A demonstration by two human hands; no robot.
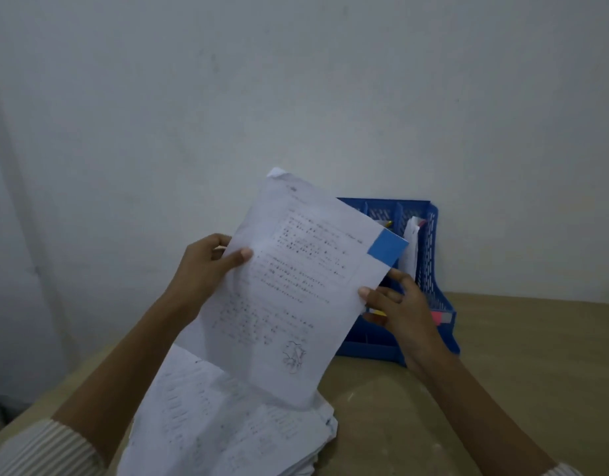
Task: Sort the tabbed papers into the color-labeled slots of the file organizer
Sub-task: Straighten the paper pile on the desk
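I hold a printed white paper (pixel 289 290) up in the air, tilted, with a blue tab (pixel 387 248) at its upper right corner. My left hand (pixel 207 262) pinches its left edge, thumb on the front. My right hand (pixel 395 304) pinches its right edge below the tab. Behind the sheet stands the blue file organizer (pixel 433 255), partly hidden by it. A pink label (pixel 437 317) marks its rightmost slot and a yellow label (pixel 378 312) peeks out by my right fingers. The right slot holds a paper (pixel 411 242) with a pink tab.
A messy stack of printed papers (pixel 227 424) lies on the tan table (pixel 502 355) below the raised sheet. The organizer stands against a pale wall (pixel 296 80). The table's left edge runs diagonally at the lower left.
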